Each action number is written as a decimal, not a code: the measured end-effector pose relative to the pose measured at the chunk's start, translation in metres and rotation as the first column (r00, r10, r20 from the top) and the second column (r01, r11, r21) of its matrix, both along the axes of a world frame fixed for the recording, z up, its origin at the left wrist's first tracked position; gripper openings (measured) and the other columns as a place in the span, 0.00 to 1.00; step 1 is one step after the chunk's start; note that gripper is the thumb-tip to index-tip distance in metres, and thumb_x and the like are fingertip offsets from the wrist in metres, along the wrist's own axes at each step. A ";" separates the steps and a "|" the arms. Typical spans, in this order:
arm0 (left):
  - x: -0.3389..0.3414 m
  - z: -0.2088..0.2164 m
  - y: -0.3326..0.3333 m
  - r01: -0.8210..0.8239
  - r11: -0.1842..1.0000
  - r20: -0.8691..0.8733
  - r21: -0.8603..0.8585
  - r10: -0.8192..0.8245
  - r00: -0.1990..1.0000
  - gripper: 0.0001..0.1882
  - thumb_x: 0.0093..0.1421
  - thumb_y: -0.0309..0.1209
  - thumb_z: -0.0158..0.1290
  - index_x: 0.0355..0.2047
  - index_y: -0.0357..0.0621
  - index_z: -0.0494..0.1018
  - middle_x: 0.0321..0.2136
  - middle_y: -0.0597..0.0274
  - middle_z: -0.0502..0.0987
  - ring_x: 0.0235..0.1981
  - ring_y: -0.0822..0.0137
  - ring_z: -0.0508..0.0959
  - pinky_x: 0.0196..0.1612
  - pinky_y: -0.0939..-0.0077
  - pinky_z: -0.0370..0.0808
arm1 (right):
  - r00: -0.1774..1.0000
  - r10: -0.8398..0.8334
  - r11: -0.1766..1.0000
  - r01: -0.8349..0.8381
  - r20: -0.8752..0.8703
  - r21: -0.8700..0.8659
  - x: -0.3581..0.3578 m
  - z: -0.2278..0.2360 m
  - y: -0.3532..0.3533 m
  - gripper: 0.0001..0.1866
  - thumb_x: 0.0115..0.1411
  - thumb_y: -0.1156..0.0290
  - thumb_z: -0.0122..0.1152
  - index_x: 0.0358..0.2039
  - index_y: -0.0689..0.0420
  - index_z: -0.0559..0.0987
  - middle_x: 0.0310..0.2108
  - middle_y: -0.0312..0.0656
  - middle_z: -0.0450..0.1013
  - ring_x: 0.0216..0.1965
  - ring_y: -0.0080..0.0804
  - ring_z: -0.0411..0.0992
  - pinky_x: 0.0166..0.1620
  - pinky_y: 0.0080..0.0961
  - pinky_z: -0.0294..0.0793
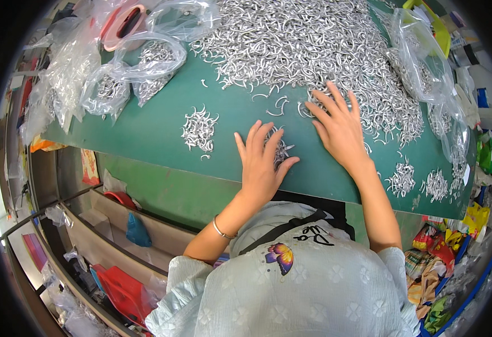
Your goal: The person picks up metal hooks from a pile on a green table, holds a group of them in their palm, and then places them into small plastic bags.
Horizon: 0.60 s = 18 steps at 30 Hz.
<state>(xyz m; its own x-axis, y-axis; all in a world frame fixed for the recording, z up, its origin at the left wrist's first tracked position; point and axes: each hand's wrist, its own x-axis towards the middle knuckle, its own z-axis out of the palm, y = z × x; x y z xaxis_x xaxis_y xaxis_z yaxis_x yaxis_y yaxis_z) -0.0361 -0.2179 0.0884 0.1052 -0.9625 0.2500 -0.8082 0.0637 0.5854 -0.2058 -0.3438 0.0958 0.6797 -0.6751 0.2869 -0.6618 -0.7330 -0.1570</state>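
Observation:
A broad heap of small curved silver metal pieces (296, 42) covers the far middle of the green table (161, 135). My right hand (338, 126) rests at the near edge of that heap, fingers spread over several pieces. Nearer to me, my left hand (261, 157) lies with fingers apart over a small cluster of the same pieces (281, 150), partly hidden under it. To the left of that hand sits another small pile (199, 130). Two more small piles, one (401, 178) and another (436, 186), lie near the table's front right. A few loose pieces (280, 105) are scattered between my hands.
Clear plastic bags (157, 64) partly filled with metal pieces stand at the far left, beside a pink-rimmed container (123, 25). Another clear bag (423, 62) lies along the right side, near a yellow-green bin (434, 28). Shelving with a red item (123, 295) is at lower left.

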 end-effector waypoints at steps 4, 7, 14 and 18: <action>0.014 -0.002 0.018 -0.271 0.942 -0.488 -0.200 0.144 0.861 0.20 0.60 0.15 0.46 0.54 0.34 0.65 0.53 0.52 0.66 0.55 0.60 0.69 0.59 0.67 0.65 | 0.939 0.058 0.938 -0.168 0.340 0.305 0.010 0.014 0.026 0.36 0.49 0.61 0.71 0.59 0.55 0.70 0.59 0.41 0.66 0.66 0.44 0.57 0.66 0.52 0.51; 0.008 0.001 0.036 -0.425 0.872 -0.732 -0.243 0.123 0.670 0.18 0.63 0.16 0.44 0.54 0.34 0.64 0.47 0.55 0.69 0.47 0.67 0.71 0.49 0.72 0.70 | 0.901 0.271 0.822 -0.400 0.340 0.405 0.037 0.003 0.041 0.55 0.40 0.51 0.75 0.66 0.55 0.58 0.65 0.48 0.56 0.68 0.49 0.52 0.68 0.50 0.51; -0.003 -0.009 0.083 -0.335 0.942 -0.791 -0.036 0.178 0.585 0.11 0.59 0.13 0.50 0.42 0.32 0.72 0.35 0.57 0.73 0.30 0.71 0.72 0.34 0.79 0.71 | 0.819 0.026 0.903 -0.266 0.573 0.338 0.046 -0.012 0.033 0.21 0.53 0.72 0.67 0.48 0.59 0.77 0.44 0.46 0.74 0.48 0.45 0.71 0.54 0.35 0.67; 0.005 -0.002 0.062 -0.227 0.964 -0.506 -0.137 0.129 0.853 0.13 0.54 0.12 0.53 0.40 0.33 0.75 0.34 0.50 0.75 0.33 0.59 0.75 0.36 0.72 0.72 | 0.887 0.061 0.945 -0.199 0.458 0.261 0.052 -0.012 0.021 0.08 0.51 0.74 0.66 0.33 0.58 0.79 0.31 0.38 0.72 0.35 0.38 0.68 0.39 0.33 0.64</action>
<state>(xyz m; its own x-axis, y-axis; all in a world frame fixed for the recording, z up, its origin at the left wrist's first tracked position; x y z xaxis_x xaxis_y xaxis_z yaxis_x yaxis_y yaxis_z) -0.0307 -0.1558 0.0869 0.4256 -0.8568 0.2911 -0.4284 0.0926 0.8988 -0.1537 -0.3231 0.0835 0.6177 -0.6890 0.3791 -0.3753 -0.6820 -0.6277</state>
